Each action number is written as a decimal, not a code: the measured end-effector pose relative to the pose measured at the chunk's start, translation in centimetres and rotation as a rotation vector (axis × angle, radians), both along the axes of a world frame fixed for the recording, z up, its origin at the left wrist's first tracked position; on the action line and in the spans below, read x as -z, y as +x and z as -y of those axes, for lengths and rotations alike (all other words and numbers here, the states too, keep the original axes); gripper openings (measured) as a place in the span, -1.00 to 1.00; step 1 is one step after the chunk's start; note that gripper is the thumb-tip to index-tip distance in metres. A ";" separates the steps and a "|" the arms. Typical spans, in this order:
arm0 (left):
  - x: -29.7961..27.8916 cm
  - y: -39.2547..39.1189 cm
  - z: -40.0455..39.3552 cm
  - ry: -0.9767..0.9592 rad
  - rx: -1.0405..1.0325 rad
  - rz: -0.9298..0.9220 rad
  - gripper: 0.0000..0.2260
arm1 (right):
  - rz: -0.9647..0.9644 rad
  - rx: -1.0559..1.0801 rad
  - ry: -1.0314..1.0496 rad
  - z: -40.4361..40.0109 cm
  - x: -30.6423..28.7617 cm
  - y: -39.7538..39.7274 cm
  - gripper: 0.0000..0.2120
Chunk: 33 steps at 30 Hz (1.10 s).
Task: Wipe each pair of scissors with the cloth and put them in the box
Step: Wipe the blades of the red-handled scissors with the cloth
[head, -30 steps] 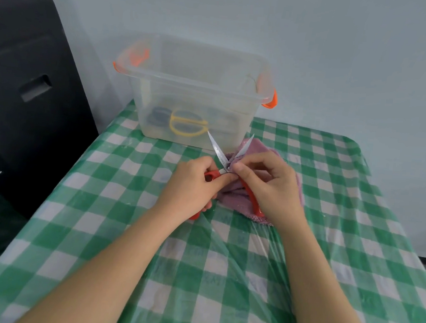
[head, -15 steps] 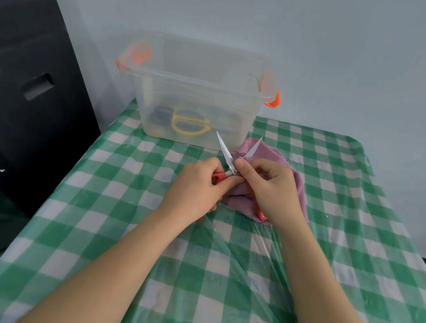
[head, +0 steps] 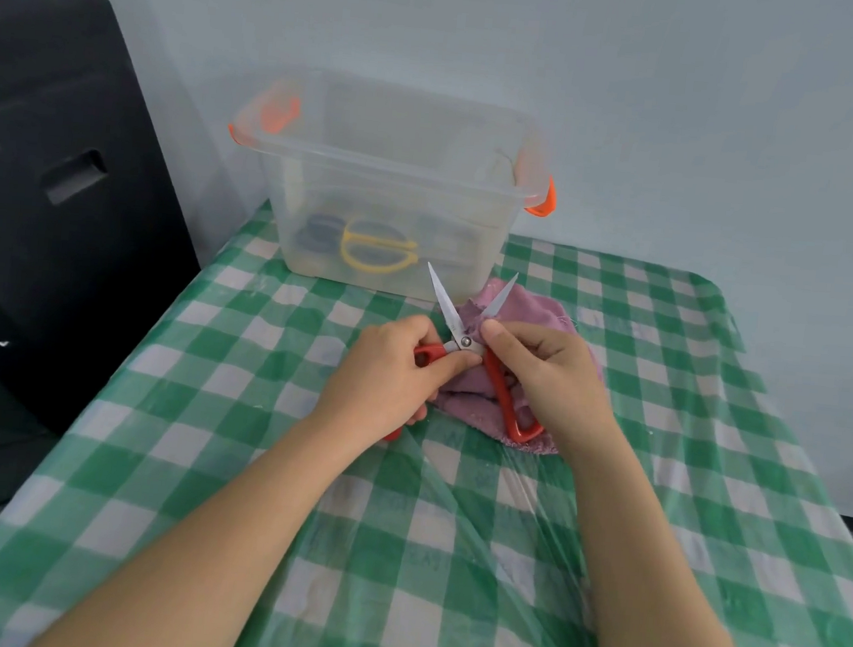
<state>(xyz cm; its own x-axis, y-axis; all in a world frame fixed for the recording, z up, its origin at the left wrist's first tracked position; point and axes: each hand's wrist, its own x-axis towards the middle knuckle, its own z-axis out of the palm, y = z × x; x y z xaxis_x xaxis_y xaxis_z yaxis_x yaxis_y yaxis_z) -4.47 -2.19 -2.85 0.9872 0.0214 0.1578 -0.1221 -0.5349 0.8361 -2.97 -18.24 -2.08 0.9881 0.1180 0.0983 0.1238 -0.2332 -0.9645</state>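
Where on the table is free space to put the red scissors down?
Bare green checked tablecloth lies left of the left hand, right of the right hand toward the table edge, and near, between the forearms. It is crowded between the clear plastic box and the purple cloth.

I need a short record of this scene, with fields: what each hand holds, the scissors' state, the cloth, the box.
left hand: grips one handle of the red scissors
right hand: pinches the purple cloth against one blade
scissors state: blades spread open, tips pointing toward the box
cloth: bunched under the scissors on the checked tablecloth
box: clear plastic box, lid off, yellow-handled scissors inside
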 end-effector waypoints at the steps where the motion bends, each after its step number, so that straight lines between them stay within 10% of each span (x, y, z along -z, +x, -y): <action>1: 0.0 0.0 0.0 0.009 0.001 0.004 -0.67 | 0.022 0.003 0.009 -0.2 0.0 -0.1 -0.82; 33: 0.1 0.1 0.0 0.006 0.023 -0.010 -0.70 | 0.037 0.074 -0.003 -0.9 0.4 0.0 -0.69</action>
<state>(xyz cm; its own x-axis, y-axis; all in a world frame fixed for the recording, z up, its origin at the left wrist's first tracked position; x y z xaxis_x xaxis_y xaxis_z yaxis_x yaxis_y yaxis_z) -4.34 -2.22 -2.97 0.9891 -0.0017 0.1475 -0.1254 -0.5367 0.8344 -2.95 -17.35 -2.51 0.9898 0.0449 0.1350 0.1419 -0.2459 -0.9588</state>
